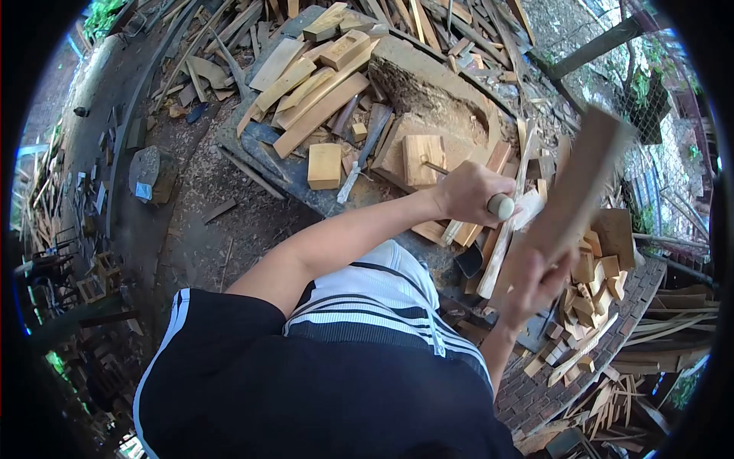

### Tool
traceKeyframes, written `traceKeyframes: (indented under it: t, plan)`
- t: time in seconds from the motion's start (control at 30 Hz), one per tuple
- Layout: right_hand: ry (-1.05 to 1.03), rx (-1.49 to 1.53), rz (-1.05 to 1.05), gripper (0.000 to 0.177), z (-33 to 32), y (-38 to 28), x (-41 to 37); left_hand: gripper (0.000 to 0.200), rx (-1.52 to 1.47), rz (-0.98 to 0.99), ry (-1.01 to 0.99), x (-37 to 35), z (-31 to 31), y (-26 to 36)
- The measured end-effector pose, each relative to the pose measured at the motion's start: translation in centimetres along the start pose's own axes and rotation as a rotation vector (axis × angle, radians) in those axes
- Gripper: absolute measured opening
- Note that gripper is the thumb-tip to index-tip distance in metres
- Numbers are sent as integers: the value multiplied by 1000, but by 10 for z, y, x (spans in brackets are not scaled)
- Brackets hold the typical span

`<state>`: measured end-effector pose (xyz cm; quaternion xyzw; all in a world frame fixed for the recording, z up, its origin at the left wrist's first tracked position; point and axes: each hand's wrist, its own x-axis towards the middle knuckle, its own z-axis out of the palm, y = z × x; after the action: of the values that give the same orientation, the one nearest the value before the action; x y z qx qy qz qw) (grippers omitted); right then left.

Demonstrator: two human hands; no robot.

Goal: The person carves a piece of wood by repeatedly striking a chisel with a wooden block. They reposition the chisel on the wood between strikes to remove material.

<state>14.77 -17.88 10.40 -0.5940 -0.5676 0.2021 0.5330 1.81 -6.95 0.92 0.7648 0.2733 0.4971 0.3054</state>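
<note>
My left hand (472, 193) is wrapped round the handle of a chisel (501, 206), its pale butt end showing toward me. The thin metal blade reaches to a small wooden block (419, 151) with a dark spot where the tip meets it. That block rests on a thicker slab of wood (389, 155). To the right, my right hand (537, 281) grips a long flat wooden club (575, 180), raised at a slant and smeared by motion. Its upper end is broad, well apart from the chisel butt.
Another squared block (325, 166) stands left of the slab. Cut strips (321, 111) are piled behind it. Many small offcuts (592, 294) lie heaped at right on a brick surface (612, 336). A stump (155, 174) stands on the littered ground at left.
</note>
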Motion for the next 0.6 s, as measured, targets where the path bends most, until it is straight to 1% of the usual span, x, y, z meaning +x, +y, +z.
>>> traceKeyframes:
  t: [0.07, 0.1, 0.13, 0.2, 0.23, 0.27, 0.37, 0.4, 0.47, 0.53, 0.57, 0.6]
  plan:
    - [69, 391, -42, 57, -3, -12, 2, 23, -6, -40, 5, 4, -1, 3]
    - [126, 450, -21, 55, -1, -15, -2, 24, -16, -79, 7, 4, -2, 4]
    - [129, 451, -28, 55, 1, -12, -2, 24, -15, -71, 7, 4, -2, 0]
    - [-260, -281, 162, 56, 6, -2, -6, 25, 15, -14, 73, 3, -2, -7]
    - [-201, -220, 128, 52, 10, 4, -10, 26, -22, -52, 76, 1, -1, -4]
    - [-208, -212, 115, 52, 12, 10, -8, 26, -9, -48, 86, 3, -2, -5]
    - [-60, -20, 171, 53, 13, 17, -12, 31, 21, -177, 264, 0, -4, 3]
    - [-52, -24, 175, 53, 13, 16, -10, 31, 14, -176, 256, 0, -4, 1]
    - [-10, -55, 207, 54, 11, 13, -7, 30, -31, -261, 487, 4, -9, -11]
    - [-16, -101, 219, 53, 9, 17, -9, 28, -85, -353, 549, 11, -29, -13]
    - [-11, -68, 191, 52, 10, 21, -10, 31, -136, -414, 599, 15, -34, -21]
    - [-11, -34, 163, 51, 12, 23, -11, 34, -117, -414, 663, 20, -41, -26]
